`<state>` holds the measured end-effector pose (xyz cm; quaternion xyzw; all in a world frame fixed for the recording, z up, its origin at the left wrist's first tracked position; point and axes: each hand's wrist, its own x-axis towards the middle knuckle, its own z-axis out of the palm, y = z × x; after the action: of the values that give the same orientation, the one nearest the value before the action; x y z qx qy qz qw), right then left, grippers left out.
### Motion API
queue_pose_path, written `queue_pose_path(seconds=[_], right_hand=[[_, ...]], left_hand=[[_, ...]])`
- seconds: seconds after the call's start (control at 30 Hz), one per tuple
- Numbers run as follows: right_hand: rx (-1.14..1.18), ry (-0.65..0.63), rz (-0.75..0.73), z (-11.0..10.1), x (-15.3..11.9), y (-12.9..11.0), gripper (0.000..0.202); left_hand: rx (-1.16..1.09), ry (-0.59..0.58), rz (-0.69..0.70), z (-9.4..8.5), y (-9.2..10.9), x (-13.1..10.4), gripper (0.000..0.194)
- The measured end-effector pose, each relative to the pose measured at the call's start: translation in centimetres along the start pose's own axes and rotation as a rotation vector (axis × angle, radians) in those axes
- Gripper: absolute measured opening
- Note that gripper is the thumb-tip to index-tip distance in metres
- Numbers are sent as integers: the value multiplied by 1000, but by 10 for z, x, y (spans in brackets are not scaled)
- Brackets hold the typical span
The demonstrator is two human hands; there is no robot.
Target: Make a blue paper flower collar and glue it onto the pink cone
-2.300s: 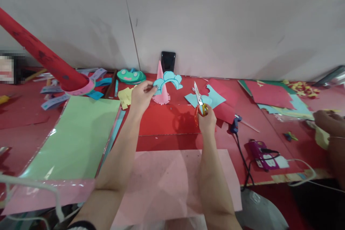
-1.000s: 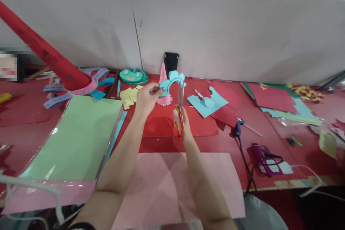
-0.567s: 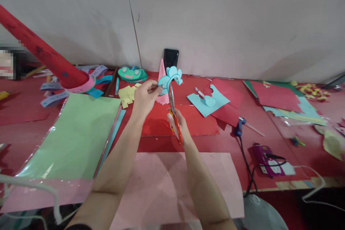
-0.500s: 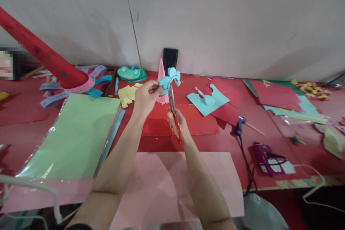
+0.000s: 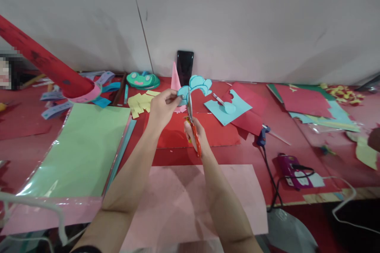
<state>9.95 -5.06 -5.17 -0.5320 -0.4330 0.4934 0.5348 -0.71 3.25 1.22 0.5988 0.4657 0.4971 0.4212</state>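
The person's left hand (image 5: 162, 107), at ten o'clock from the right hand (image 5: 202, 131), is pinching one end of the scalloped blue paper (image 5: 197, 82). This paper is in the air, at twelve o'clock from the right hand, which grasps the scissors (image 5: 195, 134); their blades overlap the paper near its pinched end. At two o'clock from the right hand lies a notched blue sheet (image 5: 215, 110).
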Motion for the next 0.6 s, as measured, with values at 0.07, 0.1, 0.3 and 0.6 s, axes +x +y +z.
queue_pose_path(seconds=[0.07, 0.1, 0.3, 0.6], right_hand=[[-16, -2, 12, 0, -1, -1, 39], [-25, -2, 16, 0, -1, -2, 39], [-22, 9, 33, 1, 0, -2, 40], [-18, 32, 39, 0, 2, 0, 40]], left_hand=[[3, 0, 4, 0, 0, -1, 6], [10, 3, 9, 0, 0, -1, 5], [89, 11, 27, -1, -2, -1, 3], [25, -79, -12, -4, 0, -2, 9]])
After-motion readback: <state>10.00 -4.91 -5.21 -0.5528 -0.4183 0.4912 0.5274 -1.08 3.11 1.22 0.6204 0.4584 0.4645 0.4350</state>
